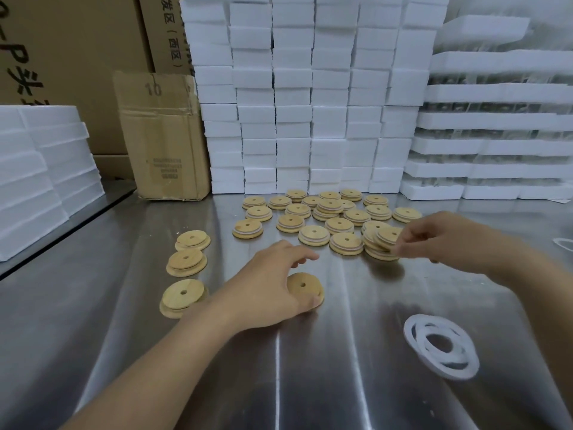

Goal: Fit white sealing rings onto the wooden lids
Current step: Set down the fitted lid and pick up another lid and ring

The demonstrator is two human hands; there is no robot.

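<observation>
Left hand (273, 283) lies palm-down over a single wooden lid (302, 283), which sits flat on the steel table (310, 383). The thumb touches the near rim of this lid. The fingers are loosely extended past its far edge and are not closed round it.

Right hand (440, 240) has its fingers curled and pinches the right edge of a tilted lid (387, 235) between thumb and fingertips. The tilted lid is raised at an angle, and its lower edge is at the top of a short lid stack (376, 252) directly to the left of this hand.

Component positions:

- White sealing rings (440, 346): a loose overlapping pile flat on the table, on the near side of the right hand and well apart from it. Part of one stray ring (562, 243) shows at the frame edge to the right of that hand.
- Bare lids (186, 262): three stepped lids in a row to the left of the left hand, each with a centre hole and no white band visible.
- Ringed lids (313, 235): a spread cluster beyond both hands, with a pale band visible round the rim of many.
- Foam blocks (310, 119): stacked in tall columns behind the cluster.
- Cardboard box (164, 135): upright, beyond and to the left of the left hand.
</observation>
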